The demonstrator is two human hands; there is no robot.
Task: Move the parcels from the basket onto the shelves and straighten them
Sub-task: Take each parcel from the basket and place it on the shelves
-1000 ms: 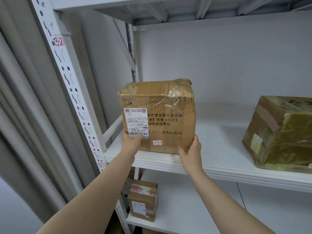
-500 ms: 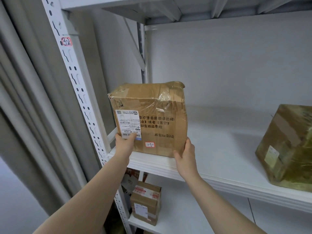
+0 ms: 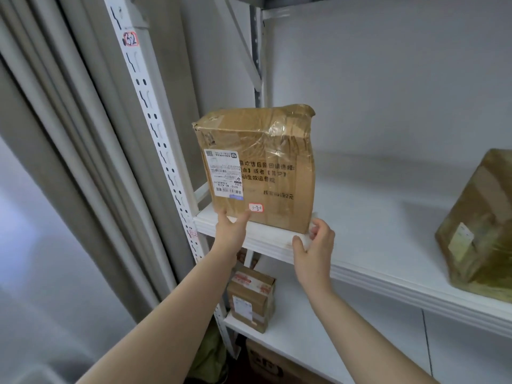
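Note:
A brown taped cardboard parcel [image 3: 260,167] with a white shipping label and a small red-edged sticker stands upright at the left end of the white shelf [image 3: 374,239]. My left hand [image 3: 231,231] reaches up to its lower front face, with straight fingers touching the bottom edge. My right hand [image 3: 315,248] hovers at the shelf's front lip just below the parcel's right corner, fingers loosely curled and holding nothing.
A second, larger taped parcel [image 3: 479,231] lies tilted at the right of the same shelf. A small parcel [image 3: 250,297] stands on the lower shelf. The perforated upright post [image 3: 155,134] and a grey curtain [image 3: 69,162] are at the left.
The parcel has been pushed left toward the post. My right hand has let go of its right corner and dropped to the shelf lip; my left hand slid down to the bottom edge.

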